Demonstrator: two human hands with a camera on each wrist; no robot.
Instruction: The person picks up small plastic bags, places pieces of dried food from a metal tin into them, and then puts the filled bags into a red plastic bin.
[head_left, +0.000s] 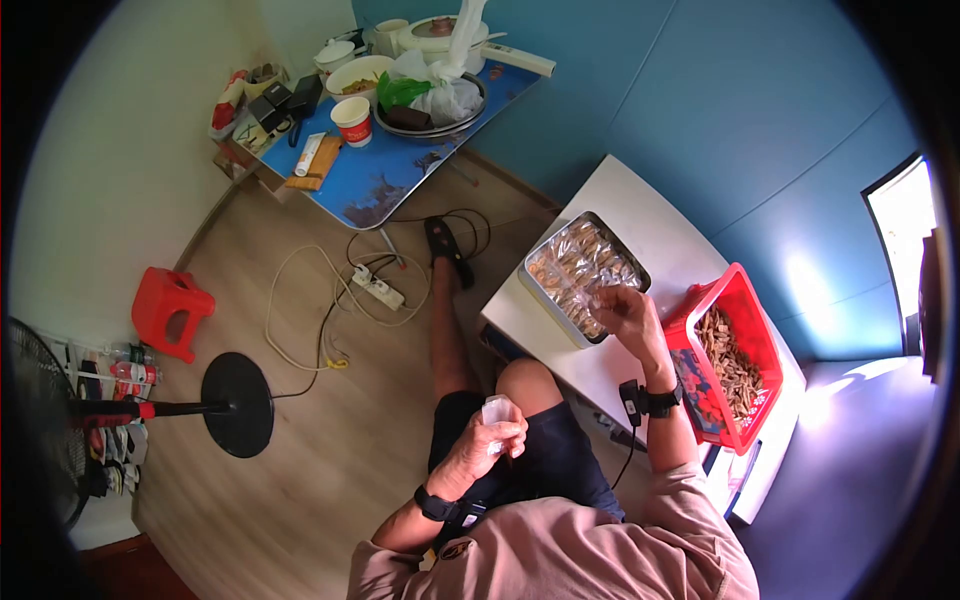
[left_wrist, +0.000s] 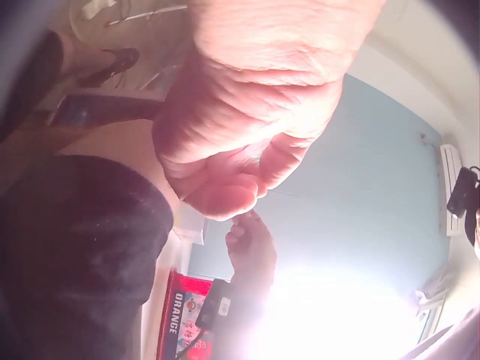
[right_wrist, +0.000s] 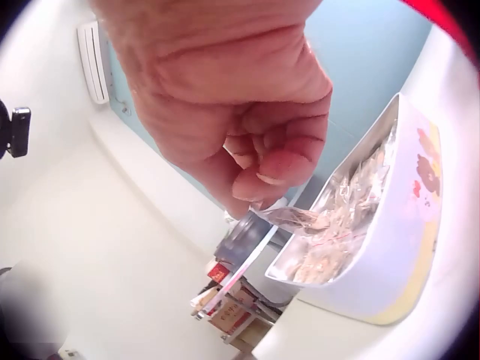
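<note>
My left hand (head_left: 480, 446), above my lap, holds small clear plastic bags (head_left: 495, 411) between thumb and curled fingers. In the left wrist view its fingers hide most of what it grips. My right hand (head_left: 630, 316) is over the near right side of a rectangular tin (head_left: 551, 306). Its thumb and fingertips pinch the edge of a small clear packet (right_wrist: 295, 218) with brown pieces inside, which hangs at the tin's rim. Packed in the tin are several similar packets (head_left: 580, 256). To the right of this hand stands a red plastic basket (head_left: 743, 284) holding loose brown dried pieces (head_left: 728, 362).
Tin and basket share a white cabinet top (head_left: 612, 190) against the blue wall. A blue table (head_left: 375, 195) at the back carries dishes, a paper cup (head_left: 352, 120) and bags. On the floor are a power strip (head_left: 378, 287) with cords, a red stool (head_left: 172, 310) and a fan base (head_left: 237, 405).
</note>
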